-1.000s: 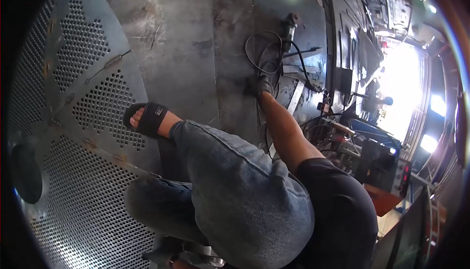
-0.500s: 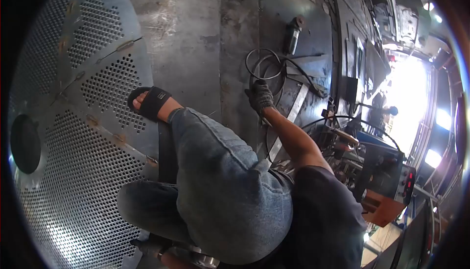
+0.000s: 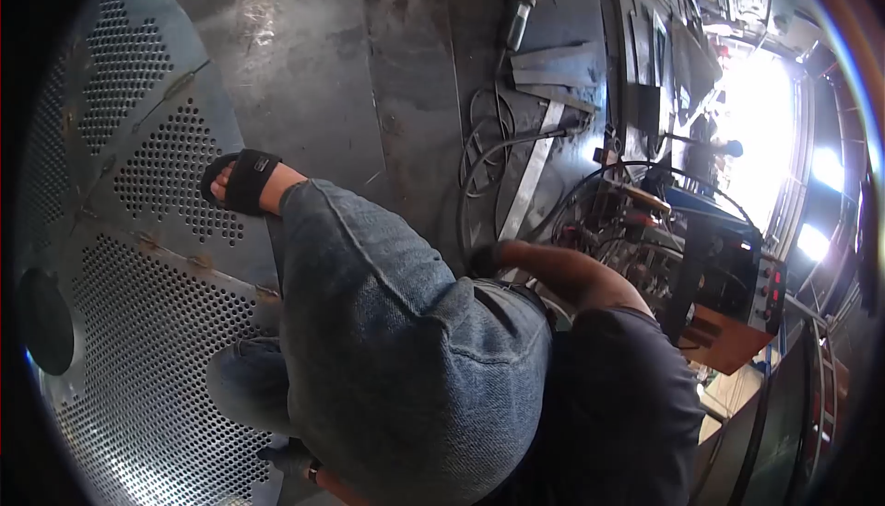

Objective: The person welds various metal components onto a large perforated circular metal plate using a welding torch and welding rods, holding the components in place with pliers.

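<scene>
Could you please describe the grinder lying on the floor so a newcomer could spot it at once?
Start at the big perforated steel plate on the left and cross the metal floor to the tangle of cables beyond the gloved right hand. At their far end lies the grinder: a slim round-bodied tool, unlike the flat strips and plates beside it.

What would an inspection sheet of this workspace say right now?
Surface: scuffed steel floor plates; perforated round plate underfoot.
Job's things: flat steel bar and cable loops lie nearest the right hand.
Clutter: angle grinder, sheet offcuts.
Hands: right hand gloved, by the knee, grip hidden; left hand hidden behind the leg.
Cables: loops loose on the floor beside the bar.
Surroundings: welding machine; bright doorway.
</scene>
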A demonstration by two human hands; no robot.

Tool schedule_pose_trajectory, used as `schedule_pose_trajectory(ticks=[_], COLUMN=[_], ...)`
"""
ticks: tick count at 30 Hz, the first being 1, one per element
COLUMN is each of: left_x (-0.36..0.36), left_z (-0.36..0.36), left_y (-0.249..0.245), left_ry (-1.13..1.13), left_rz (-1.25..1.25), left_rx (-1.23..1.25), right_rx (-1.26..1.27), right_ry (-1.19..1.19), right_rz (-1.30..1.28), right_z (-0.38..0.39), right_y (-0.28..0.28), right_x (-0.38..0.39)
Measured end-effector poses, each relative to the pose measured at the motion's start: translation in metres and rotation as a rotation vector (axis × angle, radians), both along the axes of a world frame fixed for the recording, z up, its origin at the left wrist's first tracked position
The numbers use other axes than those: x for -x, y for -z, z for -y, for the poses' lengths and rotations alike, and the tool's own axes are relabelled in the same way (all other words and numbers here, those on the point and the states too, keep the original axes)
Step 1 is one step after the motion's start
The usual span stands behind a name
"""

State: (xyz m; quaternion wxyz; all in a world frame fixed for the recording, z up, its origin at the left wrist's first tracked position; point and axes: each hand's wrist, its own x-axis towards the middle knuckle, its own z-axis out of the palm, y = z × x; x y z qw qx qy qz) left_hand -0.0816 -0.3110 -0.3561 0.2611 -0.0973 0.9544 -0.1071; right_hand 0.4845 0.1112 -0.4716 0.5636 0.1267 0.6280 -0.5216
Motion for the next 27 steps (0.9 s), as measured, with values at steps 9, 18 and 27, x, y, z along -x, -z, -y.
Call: schedule_pose_trajectory(ticks=[9, 18, 27], left_x=[0.018, 0.019, 0.010], left_z=[0.022, 0.053, 0.043], left_y=[0.011, 0.015, -0.001], left_ry=[0.066, 0.086, -0.023], left_rz=[0.015, 0.038, 0.031], left_rx=[0.066, 0.123, 0.200], right_rx=[-0.636, -0.373, 0.149], right_ry=[2.038, 0.613, 0.496], right_rz=[0.210, -0.435, 0.846], right_z=[-0.196, -0.072, 0.000], right_y=[-0.030, 0.101, -0.009], right_x=[0.213, 0.122, -0.018])
